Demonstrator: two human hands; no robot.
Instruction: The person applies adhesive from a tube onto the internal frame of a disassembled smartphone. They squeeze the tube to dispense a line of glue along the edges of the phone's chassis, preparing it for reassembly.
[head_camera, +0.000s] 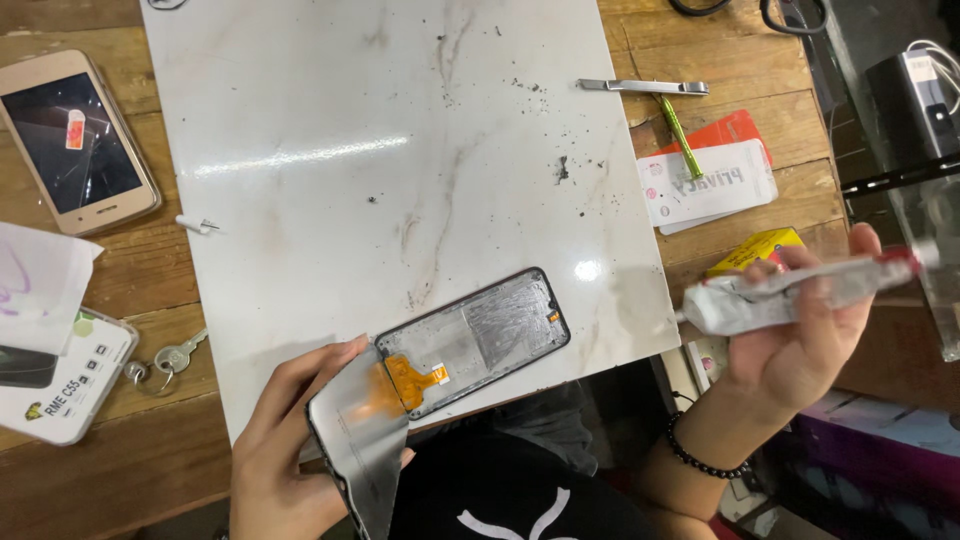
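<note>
— So, what do my hands have right now?

— Your left hand (275, 455) is wrapped around the lower edge of a thin grey phone display panel (362, 450), fingers curled on its left side, thumb under it. The panel tilts up off the counter.

— And the phone body?

— The black phone frame with a scratched silver inner plate (480, 335) lies flat on the white marble-patterned slab (380, 150), just right of the panel. An orange flex ribbon (408, 378) joins the two.

— I see my right hand off to the side.

— Yes, your right hand (800, 340) is closed around a crumpled silver glue tube with a red cap (800, 288), held level, well apart from the frame, beyond the slab's right edge, over the wooden counter (120, 460).

— Anything near?

— A gold smartphone (75, 140) far left, metal tweezers (645, 87) at the top.
</note>
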